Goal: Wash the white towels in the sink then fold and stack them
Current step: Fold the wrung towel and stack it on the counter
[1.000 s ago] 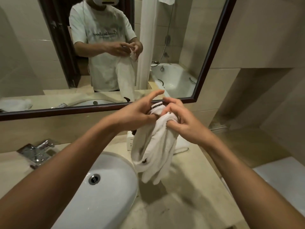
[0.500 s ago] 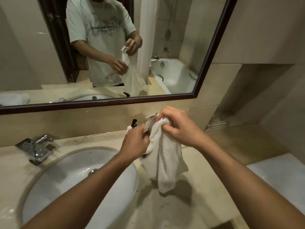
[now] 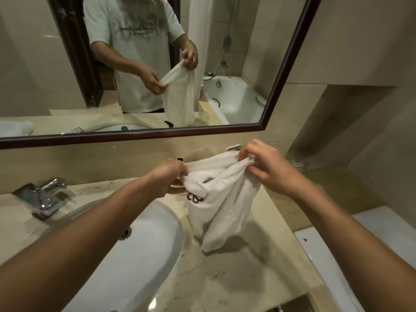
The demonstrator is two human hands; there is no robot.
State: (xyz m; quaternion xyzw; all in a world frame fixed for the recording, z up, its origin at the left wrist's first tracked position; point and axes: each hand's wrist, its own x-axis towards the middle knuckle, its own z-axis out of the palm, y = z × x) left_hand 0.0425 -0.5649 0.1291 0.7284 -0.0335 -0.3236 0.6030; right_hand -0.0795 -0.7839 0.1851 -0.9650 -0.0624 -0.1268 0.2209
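A white towel (image 3: 221,199) with a dark embroidered mark hangs in the air above the beige counter, just right of the white sink (image 3: 126,262). My left hand (image 3: 167,179) grips its upper left edge. My right hand (image 3: 262,165) pinches the upper right edge, a little higher. The top edge is stretched between both hands and the rest droops in folds toward the counter. The sink basin holds no towel that I can see.
A chrome tap (image 3: 44,195) stands at the sink's back left. The marble counter (image 3: 236,278) runs to the right of the basin. A white surface (image 3: 360,248) lies at the right edge. A framed mirror (image 3: 157,134) fills the wall, reflecting a bathtub and another white cloth at far left.
My hands have drawn apart, the left going left and the right going right, so the bunched towel now spreads out along its top edge. The view has tilted down slightly.
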